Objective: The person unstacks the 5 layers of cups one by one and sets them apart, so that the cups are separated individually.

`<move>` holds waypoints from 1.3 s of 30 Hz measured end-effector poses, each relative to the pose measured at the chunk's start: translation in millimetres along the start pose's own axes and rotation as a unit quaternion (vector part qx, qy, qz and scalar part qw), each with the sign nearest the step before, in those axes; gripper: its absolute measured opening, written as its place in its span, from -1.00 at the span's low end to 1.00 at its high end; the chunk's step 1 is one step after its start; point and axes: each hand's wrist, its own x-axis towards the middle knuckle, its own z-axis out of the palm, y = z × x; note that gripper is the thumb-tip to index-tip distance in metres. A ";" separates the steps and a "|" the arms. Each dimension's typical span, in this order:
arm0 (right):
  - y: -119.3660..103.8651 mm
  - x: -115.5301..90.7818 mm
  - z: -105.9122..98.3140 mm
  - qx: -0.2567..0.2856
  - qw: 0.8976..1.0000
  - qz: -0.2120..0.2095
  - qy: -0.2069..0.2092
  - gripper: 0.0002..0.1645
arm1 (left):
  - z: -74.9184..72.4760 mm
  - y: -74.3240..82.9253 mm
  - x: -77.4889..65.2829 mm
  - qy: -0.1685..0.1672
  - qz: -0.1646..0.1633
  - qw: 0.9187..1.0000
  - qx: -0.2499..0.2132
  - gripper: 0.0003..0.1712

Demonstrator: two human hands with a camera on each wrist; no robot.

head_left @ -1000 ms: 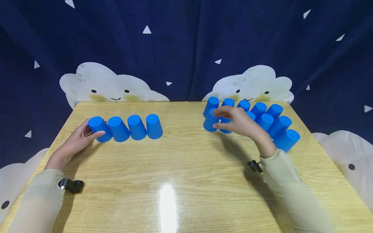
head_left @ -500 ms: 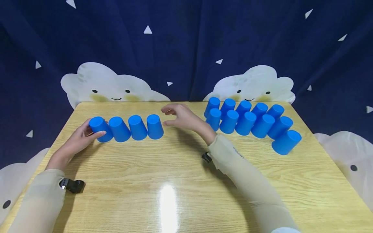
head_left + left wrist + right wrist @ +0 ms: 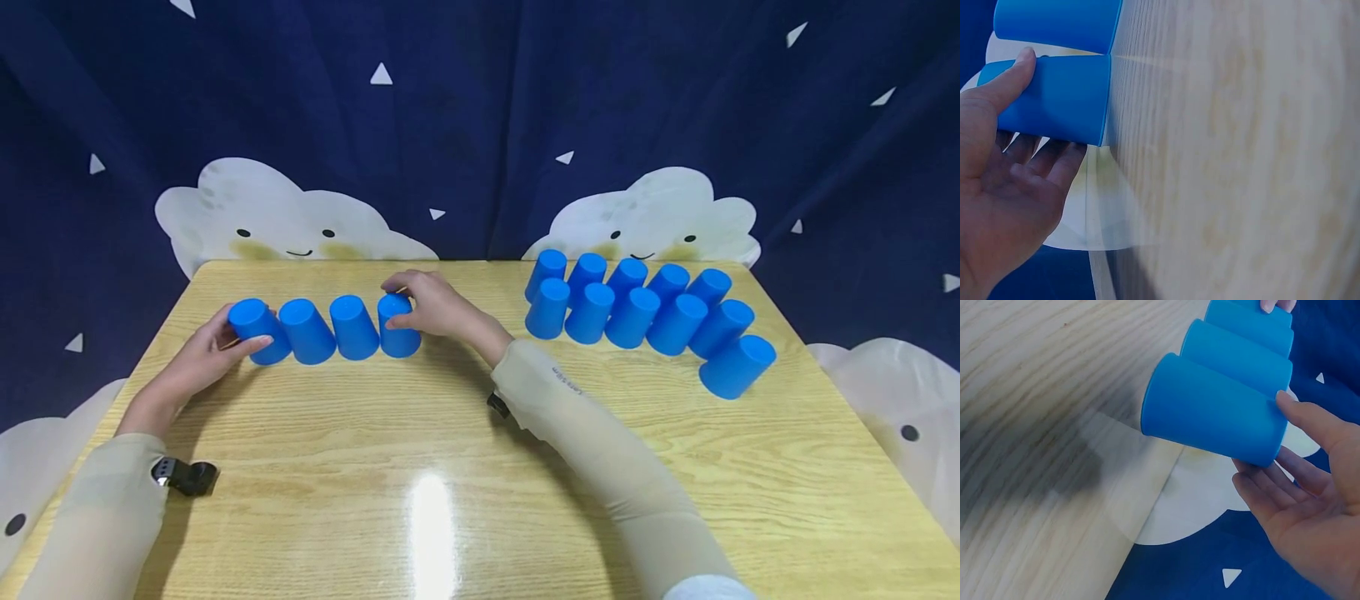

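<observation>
Several blue plastic cups stand upside down in a left-hand row. My left hand (image 3: pixel 202 354) holds the leftmost cup (image 3: pixel 258 333), thumb across the front and fingers around the far side, as the left wrist view also shows on the same cup (image 3: pixel 1054 100). At the row's right end, my right hand (image 3: pixel 435 307) grips the last cup (image 3: pixel 400 340) near its top. In the right wrist view the thumb (image 3: pixel 1310 419) lies on one side of that cup (image 3: pixel 1210 412) and the fingers on the other. Two middle cups, one (image 3: pixel 307 333) and another (image 3: pixel 354 329), stand between the hands.
More upside-down blue cups (image 3: pixel 589 315) stand in two rows at the back right, with one cup (image 3: pixel 737 367) nearest the right edge. All are on a wooden table (image 3: pixel 337 475). A dark blue curtain (image 3: pixel 480 125) with clouds hangs behind it.
My right hand has moved left from the back-right group, where it was at a front cup, to the right end cup of the left row. The left hand stays on its cup.
</observation>
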 end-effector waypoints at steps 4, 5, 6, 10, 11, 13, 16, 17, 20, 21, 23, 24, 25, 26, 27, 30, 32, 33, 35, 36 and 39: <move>-0.5 -2.7 -1.3 -0.007 1.000 0.000 -0.001 -0.36 | -0.1 1.0 0.3 0.001 0.005 1.000 0.001 -0.12; -0.1 -4.0 -2.6 -0.006 1.000 0.000 0.000 -0.37 | -0.1 1.2 0.4 0.001 0.006 1.000 0.001 -0.12; 0.0 -5.8 -4.7 -0.003 1.000 0.002 0.000 -0.36 | -0.2 1.4 0.4 0.002 0.006 1.000 0.001 -0.12; 2.9 -17.8 -15.0 0.011 1.000 0.002 0.010 -0.37 | -0.1 2.0 0.4 0.003 0.005 1.000 0.003 -0.12; 4.7 -21.7 -17.6 0.014 1.000 0.000 0.014 -0.38 | -0.1 2.3 0.4 0.002 0.003 1.000 0.004 -0.11; 8.6 -30.9 -23.3 0.019 1.000 -0.003 0.021 -0.39 | -0.3 2.7 0.8 0.001 0.000 1.000 0.004 -0.10; 15.5 -47.4 -32.7 0.023 0.999 -0.006 0.031 -0.40 | -0.6 2.8 1.6 0.001 -0.002 1.000 0.004 -0.09; 18.1 -53.4 -36.1 0.024 0.999 -0.007 0.034 -0.40 | -0.7 2.6 1.7 0.002 -0.002 1.000 0.004 -0.09; 26.0 -73.3 -46.7 0.023 0.999 -0.005 0.043 -0.40 | -0.9 1.7 2.0 0.003 0.001 1.000 0.005 -0.09; 28.6 -80.3 -50.0 0.023 0.999 -0.003 0.045 -0.40 | -1.0 1.3 2.0 0.003 0.002 1.000 0.006 -0.09; 35.2 -94.6 -55.9 0.026 0.998 0.001 0.051 -0.41 | -1.1 0.8 1.8 0.003 0.002 1.000 0.007 -0.09; 38.4 -101.9 -58.7 0.025 0.998 0.002 0.054 -0.41 | -1.1 0.7 1.7 0.003 0.001 1.000 0.007 -0.09; 42.0 -109.2 -61.3 0.023 0.998 0.004 0.058 -0.41 | -1.1 0.7 1.7 0.003 0.001 1.000 0.007 -0.09; 45.8 -116.6 -63.7 0.022 0.998 0.007 0.061 -0.41 | -1.0 0.9 1.7 0.002 0.000 1.000 0.007 -0.09; 49.4 -124.1 -66.1 0.022 0.998 0.010 0.064 -0.41 | -0.9 1.0 1.7 0.002 -0.001 1.000 0.007 -0.08; 61.7 -147.0 -73.7 0.012 0.997 0.018 0.078 -0.42 | 0.0 1.8 2.0 0.001 -0.002 1.000 0.007 -0.07; 69.7 -162.9 -79.4 0.008 0.996 0.027 0.086 -0.44 | 0.7 2.0 2.1 0.003 0.001 1.000 0.008 -0.08; 73.9 -170.9 -82.5 0.003 0.996 0.032 0.088 -0.44 | 1.0 1.9 2.1 0.003 0.003 1.000 0.010 -0.09; 82.9 -186.7 -89.2 -0.009 0.995 0.044 0.094 -0.46 | 1.4 1.9 1.7 0.004 0.006 1.000 0.010 -0.10; 86.7 -194.5 -92.9 -0.014 0.994 0.054 0.095 -0.46 | 1.5 1.8 1.4 0.004 0.008 1.000 0.010 -0.11; 98.4 -217.2 -104.5 -0.029 0.991 0.081 0.099 -0.47 | 1.5 2.2 0.2 0.002 0.008 1.000 0.007 -0.11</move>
